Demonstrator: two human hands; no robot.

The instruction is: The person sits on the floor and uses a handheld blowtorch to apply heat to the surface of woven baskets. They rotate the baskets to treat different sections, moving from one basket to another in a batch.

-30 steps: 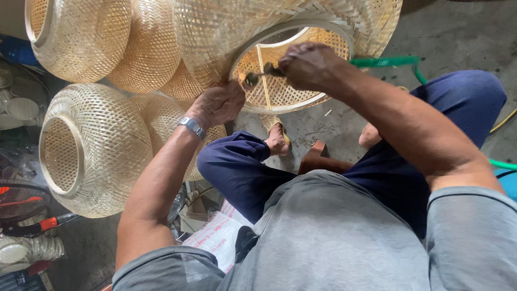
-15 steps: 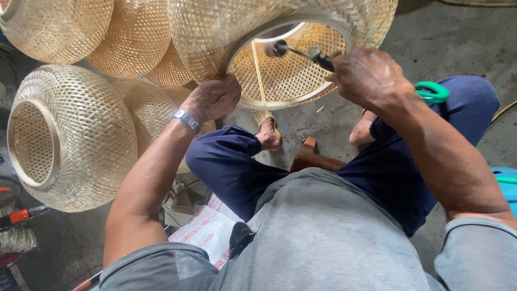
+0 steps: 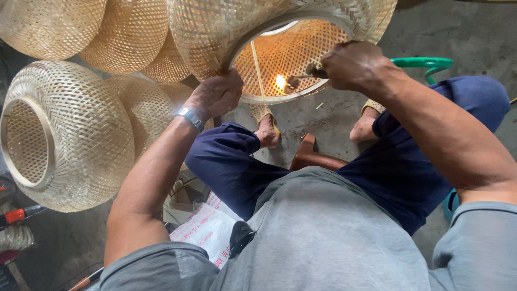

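The shade (image 3: 215, 32), propped over the knees, is gripped at its rim by the left hand (image 3: 215, 96) while a torch (image 3: 301, 75) clamped in the right hand (image 3: 355, 66) is flamed inside it, so a slow, steady sweep seems needed next.

Soft, even daylight, sharp focus

A small flame (image 3: 280, 81) glows orange inside the woven shade (image 3: 215, 32) at upper centre; lower left corner lies dim.

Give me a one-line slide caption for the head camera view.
Left hand grips round woven bamboo lampshade; right hand holds small lit torch inside it.
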